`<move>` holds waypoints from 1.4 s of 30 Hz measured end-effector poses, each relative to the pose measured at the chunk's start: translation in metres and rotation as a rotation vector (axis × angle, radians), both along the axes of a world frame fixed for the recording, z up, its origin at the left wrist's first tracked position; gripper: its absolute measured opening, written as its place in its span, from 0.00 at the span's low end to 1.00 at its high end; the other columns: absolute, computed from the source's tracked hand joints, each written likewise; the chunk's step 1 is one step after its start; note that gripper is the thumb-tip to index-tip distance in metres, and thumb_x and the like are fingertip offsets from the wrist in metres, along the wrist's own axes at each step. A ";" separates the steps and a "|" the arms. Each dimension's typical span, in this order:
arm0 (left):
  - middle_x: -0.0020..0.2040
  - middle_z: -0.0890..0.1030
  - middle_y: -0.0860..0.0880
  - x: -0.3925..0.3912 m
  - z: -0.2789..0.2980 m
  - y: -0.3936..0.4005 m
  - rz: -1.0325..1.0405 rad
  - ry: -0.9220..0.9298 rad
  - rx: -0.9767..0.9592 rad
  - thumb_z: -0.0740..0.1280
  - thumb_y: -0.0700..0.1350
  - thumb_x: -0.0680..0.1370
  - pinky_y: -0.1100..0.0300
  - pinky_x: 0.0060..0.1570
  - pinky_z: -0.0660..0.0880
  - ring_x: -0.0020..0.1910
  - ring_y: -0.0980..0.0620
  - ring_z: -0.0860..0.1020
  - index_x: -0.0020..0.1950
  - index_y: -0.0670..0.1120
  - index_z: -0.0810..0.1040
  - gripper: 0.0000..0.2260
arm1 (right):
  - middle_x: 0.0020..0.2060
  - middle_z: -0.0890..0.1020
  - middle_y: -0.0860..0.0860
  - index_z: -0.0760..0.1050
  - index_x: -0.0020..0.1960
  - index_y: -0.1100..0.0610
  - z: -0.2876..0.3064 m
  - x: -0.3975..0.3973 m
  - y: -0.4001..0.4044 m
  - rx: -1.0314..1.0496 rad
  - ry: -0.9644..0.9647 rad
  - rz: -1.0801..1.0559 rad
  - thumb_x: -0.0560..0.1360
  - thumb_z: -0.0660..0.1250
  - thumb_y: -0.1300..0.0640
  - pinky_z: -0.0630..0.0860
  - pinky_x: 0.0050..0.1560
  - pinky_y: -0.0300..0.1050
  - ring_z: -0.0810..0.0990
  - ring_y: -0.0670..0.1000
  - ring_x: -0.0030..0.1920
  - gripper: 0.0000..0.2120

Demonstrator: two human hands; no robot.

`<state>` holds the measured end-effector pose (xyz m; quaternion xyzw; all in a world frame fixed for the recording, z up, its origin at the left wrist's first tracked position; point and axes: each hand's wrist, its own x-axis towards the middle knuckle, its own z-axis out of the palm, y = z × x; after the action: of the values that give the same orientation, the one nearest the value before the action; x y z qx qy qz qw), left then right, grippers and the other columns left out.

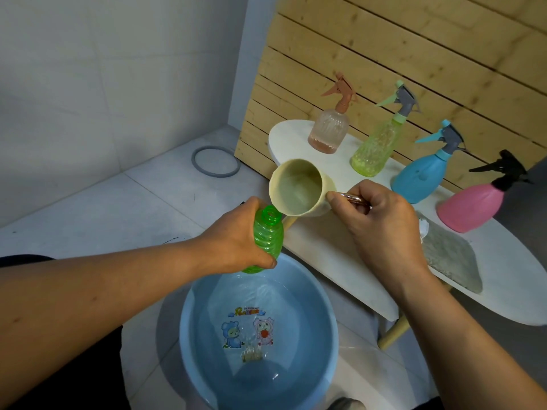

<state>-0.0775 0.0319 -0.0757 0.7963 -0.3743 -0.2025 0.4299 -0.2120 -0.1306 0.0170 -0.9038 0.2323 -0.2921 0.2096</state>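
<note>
My left hand (236, 241) grips a green ribbed bottle (268, 232) with no cap, its open neck pointing up. My right hand (381, 223) holds the metal handle of a cream cup (299, 187), which is tipped over with its lip right at the bottle's neck. Its inside looks wet; I cannot tell whether water is flowing. Both are held above a blue basin (331, 329) of water on the floor, with cartoon figures printed on its bottom.
A white oval table (340, 261) to the right carries several spray bottles: a peach one (328, 131), a yellow-green one (373, 149), a blue one (420, 176) and a pink one (470, 205). A grey cloth (447, 255) lies on it. A grey ring (216, 161) lies on the tiled floor by the wooden slat wall.
</note>
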 end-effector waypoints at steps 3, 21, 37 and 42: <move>0.53 0.75 0.59 0.000 -0.001 0.000 -0.005 -0.007 0.001 0.85 0.49 0.62 0.65 0.41 0.74 0.50 0.60 0.76 0.64 0.59 0.64 0.39 | 0.28 0.72 0.50 0.73 0.35 0.57 0.001 -0.001 0.001 -0.024 0.005 0.003 0.76 0.71 0.46 0.64 0.34 0.49 0.70 0.52 0.32 0.18; 0.52 0.75 0.60 0.000 -0.001 -0.001 -0.010 -0.026 0.002 0.85 0.49 0.62 0.66 0.41 0.74 0.49 0.59 0.77 0.63 0.59 0.64 0.39 | 0.30 0.73 0.48 0.73 0.36 0.55 0.001 -0.003 0.005 -0.110 -0.011 0.010 0.77 0.71 0.46 0.63 0.33 0.48 0.71 0.50 0.34 0.17; 0.53 0.75 0.60 -0.002 -0.002 0.000 -0.008 -0.029 -0.003 0.85 0.49 0.62 0.66 0.41 0.73 0.50 0.59 0.76 0.63 0.59 0.65 0.38 | 0.30 0.71 0.47 0.71 0.36 0.53 -0.001 -0.004 0.005 -0.201 -0.019 0.018 0.77 0.70 0.46 0.63 0.32 0.43 0.69 0.47 0.33 0.17; 0.53 0.75 0.60 -0.002 -0.002 0.000 -0.006 -0.037 -0.003 0.85 0.49 0.61 0.65 0.43 0.75 0.50 0.60 0.76 0.63 0.59 0.65 0.38 | 0.30 0.71 0.47 0.71 0.36 0.54 -0.002 -0.004 0.004 -0.212 -0.019 0.019 0.77 0.71 0.47 0.63 0.32 0.42 0.68 0.47 0.33 0.17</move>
<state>-0.0792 0.0322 -0.0781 0.7981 -0.3850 -0.1886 0.4233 -0.2159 -0.1265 0.0152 -0.9202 0.1893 -0.3216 0.1178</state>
